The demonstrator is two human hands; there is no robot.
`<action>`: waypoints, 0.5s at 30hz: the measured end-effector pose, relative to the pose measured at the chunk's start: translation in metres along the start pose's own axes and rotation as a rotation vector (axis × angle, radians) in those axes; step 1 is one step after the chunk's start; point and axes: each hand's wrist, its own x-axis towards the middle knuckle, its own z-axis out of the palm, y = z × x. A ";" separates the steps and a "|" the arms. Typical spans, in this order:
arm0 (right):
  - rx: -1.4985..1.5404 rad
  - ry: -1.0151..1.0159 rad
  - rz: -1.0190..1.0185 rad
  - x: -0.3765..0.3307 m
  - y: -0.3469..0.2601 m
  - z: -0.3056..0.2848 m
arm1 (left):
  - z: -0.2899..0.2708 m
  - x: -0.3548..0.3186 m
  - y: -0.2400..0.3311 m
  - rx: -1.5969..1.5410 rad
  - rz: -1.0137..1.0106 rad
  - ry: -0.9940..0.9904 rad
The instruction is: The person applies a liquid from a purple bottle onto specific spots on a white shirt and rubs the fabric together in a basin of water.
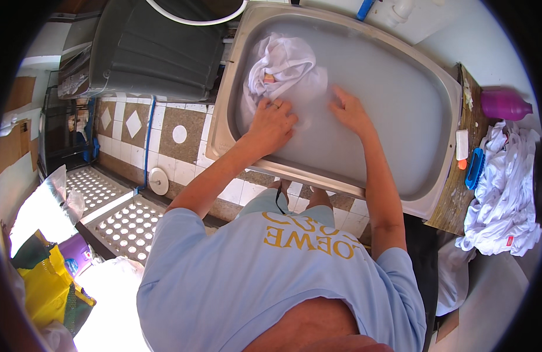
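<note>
A bunched white wet garment lies in the left part of a metal sink basin filled with cloudy grey water. Part of the cloth rises above the surface and the rest fades under it; a small orange-yellow patch shows in its folds. My left hand is at the garment's near edge, its fingers curled closed on the cloth, fingertips partly hidden. To the right of the garment, my right hand reaches over the water, thumb and fingers apart, with nothing visible in it.
On the right, a worn wooden ledge bears a blue brush and a white bar-shaped item. Beyond it are a pile of white clothes and a purple container. A dark grey tub stands left of the basin.
</note>
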 end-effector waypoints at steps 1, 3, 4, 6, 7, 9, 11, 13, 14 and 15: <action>0.027 -0.046 0.029 0.000 -0.003 0.000 | 0.000 0.000 -0.001 0.004 0.002 -0.012; 0.195 0.016 -0.063 -0.003 0.000 0.007 | 0.000 0.001 -0.002 0.030 0.027 -0.025; 0.278 0.047 -0.110 -0.004 0.002 0.010 | 0.002 0.003 -0.003 0.050 0.044 -0.023; 0.153 -0.004 -0.072 -0.001 0.004 0.005 | -0.001 0.007 -0.003 0.060 0.056 -0.041; 0.090 -0.030 -0.052 0.000 0.004 0.003 | -0.004 0.008 -0.003 0.047 0.052 -0.066; 0.204 0.061 -0.005 0.000 0.004 0.000 | -0.019 0.013 -0.003 -0.039 -0.003 -0.005; 0.219 0.146 -0.003 -0.001 0.004 -0.003 | -0.046 0.020 -0.013 -0.177 -0.106 0.168; 0.134 0.221 -0.061 -0.001 0.002 -0.008 | -0.048 0.028 -0.043 -0.099 -0.172 0.473; 0.099 0.226 -0.069 0.000 0.000 -0.010 | -0.047 0.030 -0.055 -0.037 -0.222 0.429; 0.066 0.233 -0.076 0.000 -0.003 -0.012 | -0.047 0.032 -0.065 0.025 -0.271 0.383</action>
